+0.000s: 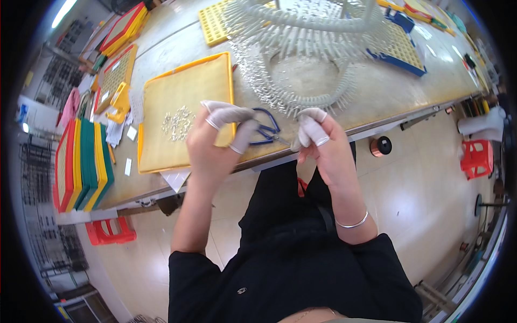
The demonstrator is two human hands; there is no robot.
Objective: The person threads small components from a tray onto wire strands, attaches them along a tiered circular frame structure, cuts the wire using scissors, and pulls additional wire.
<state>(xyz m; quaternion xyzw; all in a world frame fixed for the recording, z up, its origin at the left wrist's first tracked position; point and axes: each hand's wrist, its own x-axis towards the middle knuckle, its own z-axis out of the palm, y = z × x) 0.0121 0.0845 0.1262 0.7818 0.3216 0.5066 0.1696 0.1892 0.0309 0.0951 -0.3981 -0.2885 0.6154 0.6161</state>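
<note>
The left hand [215,137] is raised over the table edge with its fingers curled; white finger cots cover the thumb and forefinger tips, and these close on the blue-handled scissors [265,131], whose loops lie just beside the fingers. The right hand [323,145], also fitted with finger cots, pinches a small pale part [295,144] at the scissor tip; the part is too small to identify. Both hands are held above the front edge of the wooden table [377,91]. Directly behind the left hand lies a shallow yellow tray [161,145] with an orange rim, containing one loose cluster of small silvery parts [177,124] near its centre. A coiled white rack [318,59] bristling with pins rests behind the right hand. Stacked red, yellow and green trays [81,164] stand at the left table end.
</note>
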